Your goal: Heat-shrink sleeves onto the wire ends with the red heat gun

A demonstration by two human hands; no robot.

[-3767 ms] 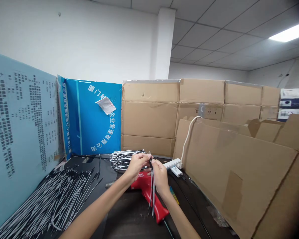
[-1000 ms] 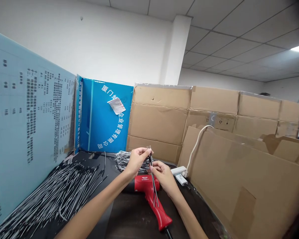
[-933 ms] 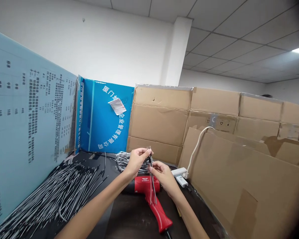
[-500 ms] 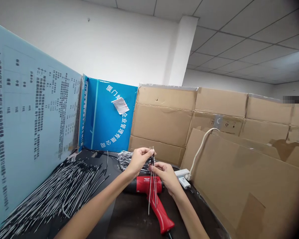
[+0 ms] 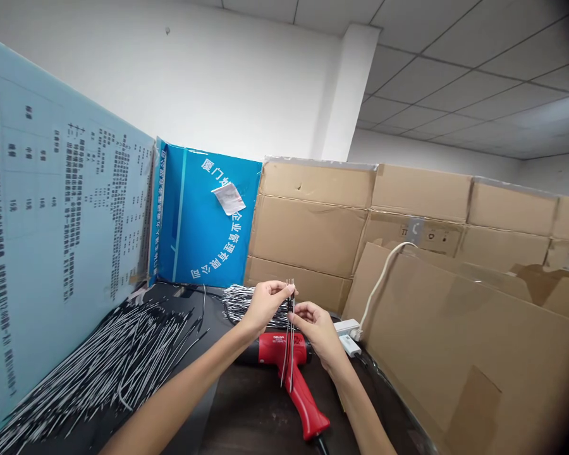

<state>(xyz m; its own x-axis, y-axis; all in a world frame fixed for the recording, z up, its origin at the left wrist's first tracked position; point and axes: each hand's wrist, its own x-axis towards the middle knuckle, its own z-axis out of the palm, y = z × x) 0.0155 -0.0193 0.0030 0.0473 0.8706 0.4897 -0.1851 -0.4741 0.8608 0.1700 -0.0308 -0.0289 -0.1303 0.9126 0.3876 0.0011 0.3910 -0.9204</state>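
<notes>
A small bunch of thin black and white wires (image 5: 288,363) hangs upright between my two hands. My left hand (image 5: 265,306) pinches it near the top, with the pale wire tips sticking up above the fingers. Just below and to the right, my right hand (image 5: 317,328) has thumb and fingers closed on the same wires. Their lower ends dangle in front of a red and black heat gun (image 5: 308,404), which lies on the dark table. How many wires the fingers enclose is hidden.
A large heap of black and white wires (image 5: 99,373) covers the table's left side. Another pile (image 5: 237,303) lies behind my hands. Cardboard panels (image 5: 313,227) and a blue board (image 5: 208,246) wall in the table. A white power strip (image 5: 346,327) with a cable stands at right.
The hanging wire ends have drawn closer together and their lowest tips sit a little higher. My right hand has shifted slightly; both hands keep their pinch. The view has tilted marginally.
</notes>
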